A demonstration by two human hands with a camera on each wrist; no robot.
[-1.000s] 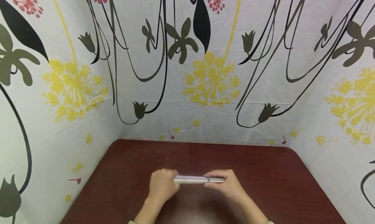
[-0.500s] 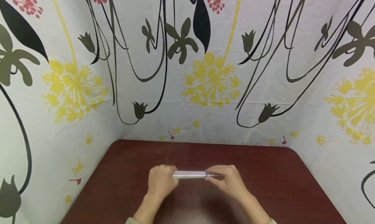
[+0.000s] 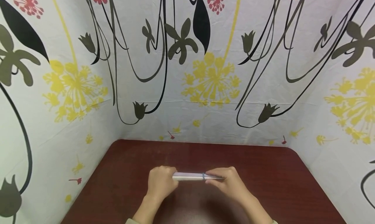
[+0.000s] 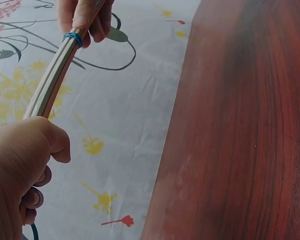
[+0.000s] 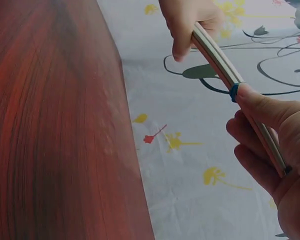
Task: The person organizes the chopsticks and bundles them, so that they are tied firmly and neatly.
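Observation:
A bundle of slim, pale, pencil-like sticks is held level above the table, between the two hands. Around it sits a blue-green rubber band, right of the bundle's middle in the head view. My left hand grips the left end in a fist, which hides that end. The right end is pinched between thumb and fingers of my right hand. In the right wrist view, the right thumb tip lies right at the rubber band. A dark stick end shows near that palm.
Below the hands lies a dark red-brown wooden table with rounded far corners. White cloth printed with flowers and stems walls it in at the back and both sides.
The rubber band has shifted left along the bundle, and the right fingers now pinch closer behind it. Both hands have risen slightly in the head view with the sticks.

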